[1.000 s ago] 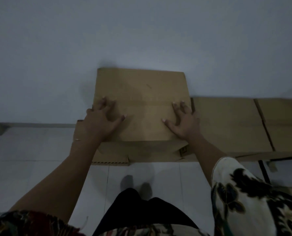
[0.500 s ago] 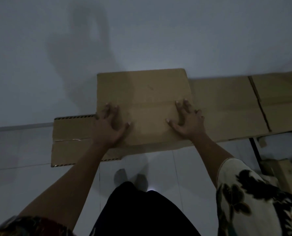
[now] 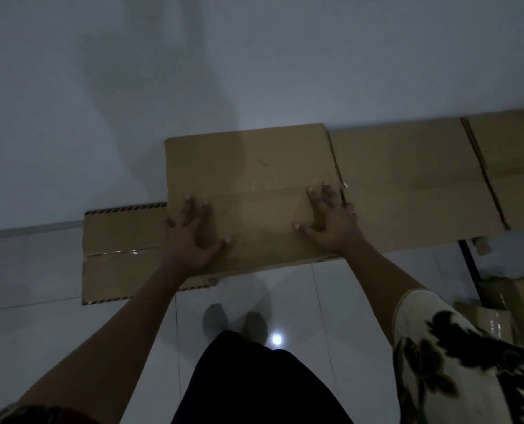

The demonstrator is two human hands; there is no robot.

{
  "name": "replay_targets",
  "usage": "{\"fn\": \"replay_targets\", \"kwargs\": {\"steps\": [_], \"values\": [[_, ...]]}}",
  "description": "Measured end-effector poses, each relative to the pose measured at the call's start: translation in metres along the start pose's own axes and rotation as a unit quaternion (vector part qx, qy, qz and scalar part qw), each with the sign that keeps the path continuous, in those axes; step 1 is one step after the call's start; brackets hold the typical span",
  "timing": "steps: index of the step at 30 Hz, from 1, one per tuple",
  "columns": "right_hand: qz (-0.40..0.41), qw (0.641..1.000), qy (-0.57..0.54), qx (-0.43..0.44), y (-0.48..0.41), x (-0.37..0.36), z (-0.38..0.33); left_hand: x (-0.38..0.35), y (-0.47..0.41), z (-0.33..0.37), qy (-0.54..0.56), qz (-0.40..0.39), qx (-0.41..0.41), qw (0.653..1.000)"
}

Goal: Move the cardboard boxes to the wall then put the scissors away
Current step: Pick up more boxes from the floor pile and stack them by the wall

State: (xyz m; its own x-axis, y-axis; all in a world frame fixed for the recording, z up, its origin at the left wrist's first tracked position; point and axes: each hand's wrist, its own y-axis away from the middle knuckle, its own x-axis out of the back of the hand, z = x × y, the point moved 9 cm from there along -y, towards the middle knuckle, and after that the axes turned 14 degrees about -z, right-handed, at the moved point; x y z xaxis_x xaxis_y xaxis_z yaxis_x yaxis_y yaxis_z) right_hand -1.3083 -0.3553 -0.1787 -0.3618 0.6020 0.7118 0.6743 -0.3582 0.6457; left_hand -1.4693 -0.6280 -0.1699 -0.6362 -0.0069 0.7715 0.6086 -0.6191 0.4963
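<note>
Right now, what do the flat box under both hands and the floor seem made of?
Flat box: brown corrugated cardboard, matte; a fold crease crosses it, and the left piece beneath shows a fluted edge. Floor: probably ceramic tile, glossy; grout lines and a reflected light spot.

The striped-edged flattened box (image 3: 123, 240) now juts well out past the left edge of the flattened cardboard box (image 3: 248, 166) in front of it; a second ago only a sliver showed there. The left hand (image 3: 190, 240) lies slightly further in from that edge. A bright glint (image 3: 276, 339) has appeared on the floor (image 3: 40, 316).
</note>
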Motion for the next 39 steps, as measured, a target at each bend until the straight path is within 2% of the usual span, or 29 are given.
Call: {"fn": "replay_targets", "kwargs": {"steps": [6, 13, 15, 17, 19, 21, 26, 36, 39], "values": [[-0.048, 0.999, 0.011, -0.010, -0.007, -0.022, 0.000, -0.016, -0.012, -0.004, -0.016, -0.052, -0.022, 0.998], [-0.028, 0.993, 0.102, -0.046, 0.003, -0.035, -0.011, -0.041, -0.018, -0.020, -0.082, -0.147, -0.002, 0.986], [-0.020, 0.989, 0.144, -0.014, 0.004, -0.037, -0.025, -0.043, -0.018, -0.019, -0.085, -0.165, -0.007, 0.983], [-0.037, 0.982, 0.176, 0.056, 0.005, -0.045, -0.048, -0.045, -0.019, -0.018, -0.082, -0.174, -0.008, 0.981], [-0.074, 0.968, 0.206, 0.121, 0.006, -0.059, -0.068, -0.046, -0.018, -0.019, -0.076, -0.179, 0.000, 0.981], [-0.080, 0.954, 0.250, 0.147, 0.008, -0.069, -0.078, -0.045, -0.018, -0.018, -0.073, -0.179, 0.003, 0.981], [-0.050, 0.938, 0.322, 0.115, 0.007, -0.064, -0.068, -0.048, -0.015, -0.002, -0.052, -0.179, 0.012, 0.982], [-0.071, 0.942, 0.316, 0.089, 0.009, -0.061, -0.070, -0.046, -0.012, -0.003, -0.054, -0.186, 0.051, 0.980], [-0.074, 0.944, 0.312, 0.080, 0.016, -0.061, -0.066, -0.040, -0.009, -0.002, -0.100, -0.176, 0.082, 0.976]]}}
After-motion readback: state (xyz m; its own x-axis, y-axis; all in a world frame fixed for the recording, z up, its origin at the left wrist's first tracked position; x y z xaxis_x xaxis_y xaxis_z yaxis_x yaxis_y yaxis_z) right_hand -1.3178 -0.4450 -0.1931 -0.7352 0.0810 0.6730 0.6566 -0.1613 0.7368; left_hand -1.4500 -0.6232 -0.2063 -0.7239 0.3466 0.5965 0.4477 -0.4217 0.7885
